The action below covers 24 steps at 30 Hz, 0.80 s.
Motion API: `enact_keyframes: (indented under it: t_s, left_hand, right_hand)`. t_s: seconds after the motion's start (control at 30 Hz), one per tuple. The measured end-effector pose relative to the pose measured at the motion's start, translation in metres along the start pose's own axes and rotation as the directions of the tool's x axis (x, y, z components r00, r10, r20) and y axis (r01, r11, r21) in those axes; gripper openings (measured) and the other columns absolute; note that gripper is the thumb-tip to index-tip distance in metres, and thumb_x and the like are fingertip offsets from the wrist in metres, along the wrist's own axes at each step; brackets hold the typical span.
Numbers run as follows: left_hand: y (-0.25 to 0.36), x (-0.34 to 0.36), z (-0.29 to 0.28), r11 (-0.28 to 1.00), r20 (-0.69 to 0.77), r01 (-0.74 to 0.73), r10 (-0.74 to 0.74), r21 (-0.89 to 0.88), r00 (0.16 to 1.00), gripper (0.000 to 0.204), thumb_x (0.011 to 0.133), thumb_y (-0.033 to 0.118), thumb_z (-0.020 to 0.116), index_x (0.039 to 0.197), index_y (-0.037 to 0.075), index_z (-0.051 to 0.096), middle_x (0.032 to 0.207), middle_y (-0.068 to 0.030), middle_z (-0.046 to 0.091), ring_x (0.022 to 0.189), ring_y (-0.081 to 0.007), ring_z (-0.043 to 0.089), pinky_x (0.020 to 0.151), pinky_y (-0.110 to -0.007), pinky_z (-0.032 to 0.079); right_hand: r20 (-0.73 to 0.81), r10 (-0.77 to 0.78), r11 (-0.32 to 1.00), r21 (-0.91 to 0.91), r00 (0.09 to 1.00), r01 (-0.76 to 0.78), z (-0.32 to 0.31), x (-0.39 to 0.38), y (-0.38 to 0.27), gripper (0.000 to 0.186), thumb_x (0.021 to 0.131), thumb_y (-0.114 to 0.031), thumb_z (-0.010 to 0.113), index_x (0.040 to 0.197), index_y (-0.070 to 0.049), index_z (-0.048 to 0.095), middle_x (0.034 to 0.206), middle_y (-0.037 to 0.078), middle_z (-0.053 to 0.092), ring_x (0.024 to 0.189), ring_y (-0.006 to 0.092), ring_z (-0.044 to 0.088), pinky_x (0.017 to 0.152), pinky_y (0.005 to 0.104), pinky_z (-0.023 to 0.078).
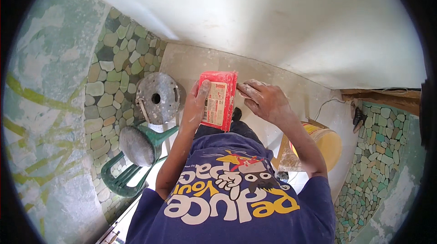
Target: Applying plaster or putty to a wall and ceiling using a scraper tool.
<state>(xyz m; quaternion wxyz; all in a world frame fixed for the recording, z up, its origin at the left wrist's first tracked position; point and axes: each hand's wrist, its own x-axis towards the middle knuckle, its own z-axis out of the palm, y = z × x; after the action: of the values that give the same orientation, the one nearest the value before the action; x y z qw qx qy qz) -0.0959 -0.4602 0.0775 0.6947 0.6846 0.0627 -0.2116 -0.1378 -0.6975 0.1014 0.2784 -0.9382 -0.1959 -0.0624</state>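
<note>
My left hand is closed around the side of a red rectangular plastic tub with a pale label. The tub is held up in front of my body, tilted so that its label shows; its inside is hidden. At the tub's right rim, my right hand is closed on a thin dark tool. The tool's far end is out of sight at the tub, so its kind cannot be made out. White, dusty residue covers the fingers of my right hand.
To the left stand a spattered round stool with a hole and a green plastic chair bearing a round grey object. A yellow bucket stands right, beyond my forearm. A white wall rises ahead; pebble-patterned strips flank the floor.
</note>
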Motion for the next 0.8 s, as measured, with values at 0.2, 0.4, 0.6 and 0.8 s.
enact_keyframes:
  t_s: [0.2,0.4,0.6,0.8]
  left_hand:
    - [-0.015,0.037,0.019,0.998,0.047,-0.003,0.000,0.063,0.999,0.053,0.101,0.045,0.057,0.125,-0.002,0.060,0.105,-0.0092,0.068,0.094,-0.0114,0.060,0.088,-0.028,0.048]
    - [-0.005,0.079,0.040,0.993,0.137,0.058,-0.072,0.106,0.988,0.058,0.100,0.050,0.056,0.122,-0.004,0.061,0.105,-0.0096,0.068,0.093,-0.0127,0.061,0.086,-0.028,0.049]
    - [-0.009,0.140,0.035,0.983,0.243,0.159,-0.176,0.088,0.954,0.064,0.098,0.058,0.054,0.118,-0.002,0.064,0.101,-0.0082,0.070,0.087,-0.0136,0.065,0.081,-0.028,0.051]
    - [0.012,0.171,-0.006,0.924,0.302,0.348,-0.289,-0.162,0.908,0.065,0.098,0.063,0.048,0.119,0.003,0.064,0.099,-0.0068,0.071,0.080,-0.0132,0.069,0.075,-0.028,0.057]
  right_hand:
    - [0.154,0.036,0.985,0.161,0.987,-0.061,0.000,0.013,0.043,0.023,0.088,-0.015,0.065,0.107,-0.004,0.067,0.096,0.014,0.068,0.083,0.0304,0.068,0.073,0.0413,0.056]
    - [0.601,0.226,0.759,0.386,0.767,-0.525,0.001,0.028,0.076,0.019,0.090,-0.015,0.068,0.100,0.000,0.064,0.092,0.010,0.069,0.084,0.0181,0.068,0.076,0.0364,0.055]
    - [0.601,0.161,0.445,0.664,0.783,-0.601,0.037,0.048,0.124,0.020,0.088,-0.012,0.070,0.102,0.001,0.066,0.098,0.007,0.070,0.091,0.0157,0.066,0.081,0.0320,0.054]
    - [0.602,0.175,-0.069,0.797,0.779,-0.600,0.056,0.080,0.141,0.027,0.085,-0.012,0.070,0.110,-0.001,0.068,0.099,0.006,0.069,0.090,0.0161,0.065,0.081,0.0308,0.053]
